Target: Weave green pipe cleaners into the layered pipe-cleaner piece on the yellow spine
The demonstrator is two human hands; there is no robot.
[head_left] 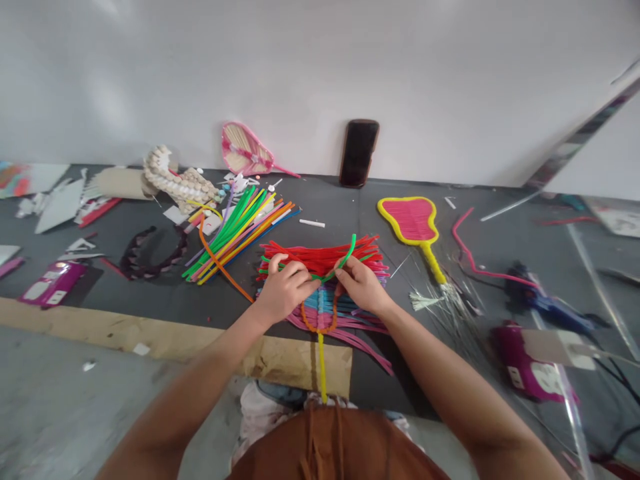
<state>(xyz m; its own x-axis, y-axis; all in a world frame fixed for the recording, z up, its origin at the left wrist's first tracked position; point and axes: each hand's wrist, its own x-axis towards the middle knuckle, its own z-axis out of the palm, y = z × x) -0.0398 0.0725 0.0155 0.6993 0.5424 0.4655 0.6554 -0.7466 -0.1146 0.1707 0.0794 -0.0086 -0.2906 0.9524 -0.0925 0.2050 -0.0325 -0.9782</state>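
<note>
A green pipe cleaner point(352, 247) runs between my two hands, its free end bending upward past my right fingertips. My left hand point(286, 287) is closed, its fingertips pinching the strand near the middle. My right hand point(364, 285) pinches the same strand a little to the right. Both hands are over a layered piece of pipe cleaners point(325, 256), red at the top, then blue and purple, with pink ones point(367, 348) at the bottom. An orange twisted loop point(320, 329) lies on its lower part, and a yellow stem point(322, 367) extends toward my body.
Loose coloured pipe cleaners point(235, 233) lie to the left, near a dark braided headband point(155, 253). A yellow-edged pink fan point(415, 220) lies to the right, with a blue glue gun point(555, 303) farther out. A phone point(359, 153) leans against the wall behind.
</note>
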